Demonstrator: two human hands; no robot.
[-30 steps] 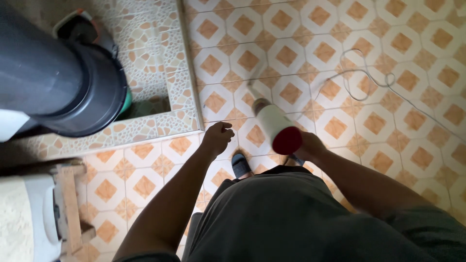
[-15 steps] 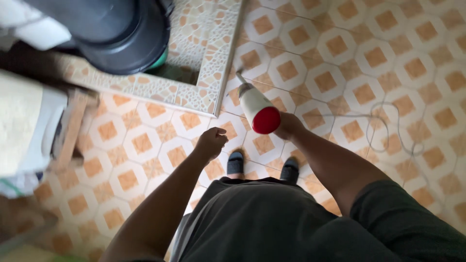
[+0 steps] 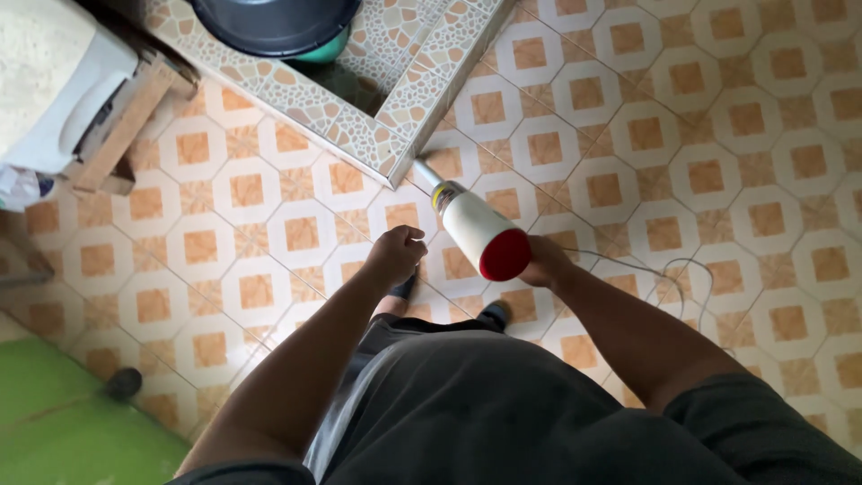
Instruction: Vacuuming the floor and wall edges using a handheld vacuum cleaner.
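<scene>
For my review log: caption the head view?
Right hand holds white, red-capped corded tool over tiled floor; left hand loosely closed.

Probably home washroom: tiled floor (image 3: pixel 718 135)
</scene>
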